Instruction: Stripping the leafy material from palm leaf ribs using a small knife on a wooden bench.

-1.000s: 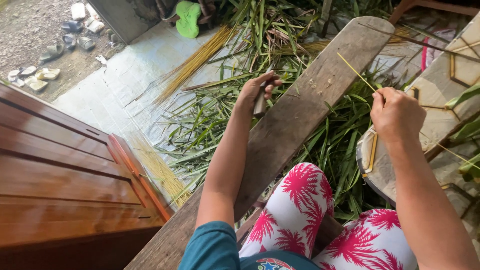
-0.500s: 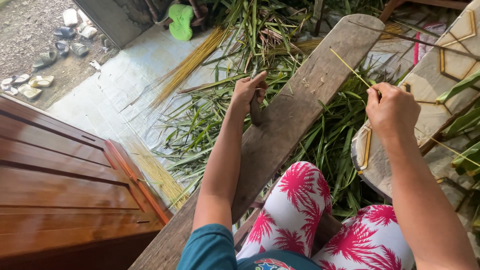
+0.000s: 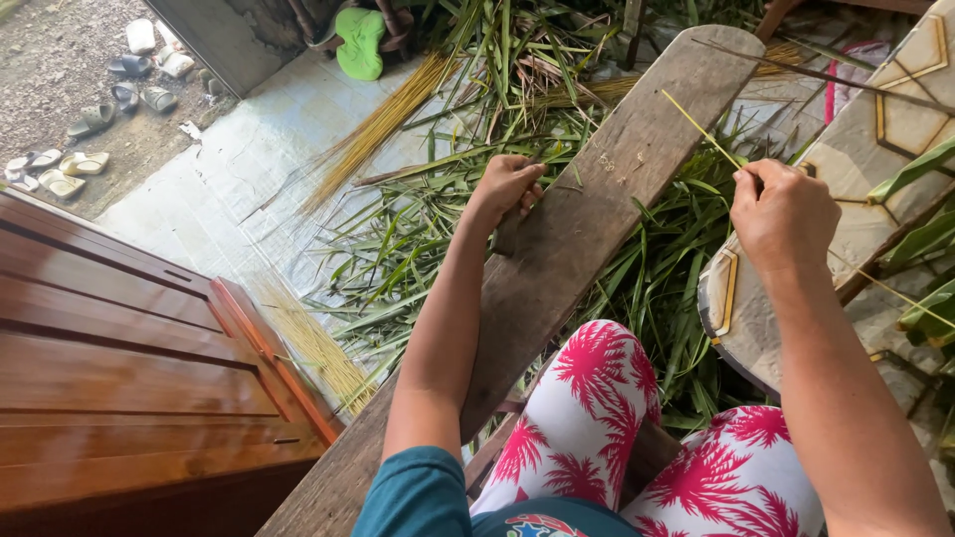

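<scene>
The left hand (image 3: pixel 507 186) is closed around a dark handle (image 3: pixel 507 234), only the lower end of which is seen below the fingers; what the handle belongs to cannot be told. The hand is rested at the left edge of a long weathered wooden plank (image 3: pixel 607 204), which is laid slanting away from the person's lap. The right hand (image 3: pixel 786 214) is curled shut, and a thin yellow leaf rib (image 3: pixel 701 129) is pinched between its thumb and fingertips; the rib is seen running up and to the left from the hand, across the plank's far end, and a further length is seen trailing out behind the hand to the lower right. Between the two hands lies the plank, and beyond and beneath it a heap of green palm leaves (image 3: pixel 418 229) is spread. Beyond the left hand, a bundle of stripped yellow ribs (image 3: pixel 383 124) is laid on the pale floor sheet (image 3: pixel 249 169). Under the right hand a patterned cushion (image 3: pixel 856 199) is seen. Well to the left of the left hand a polished wooden cabinet (image 3: pixel 119 348) is placed.
</scene>
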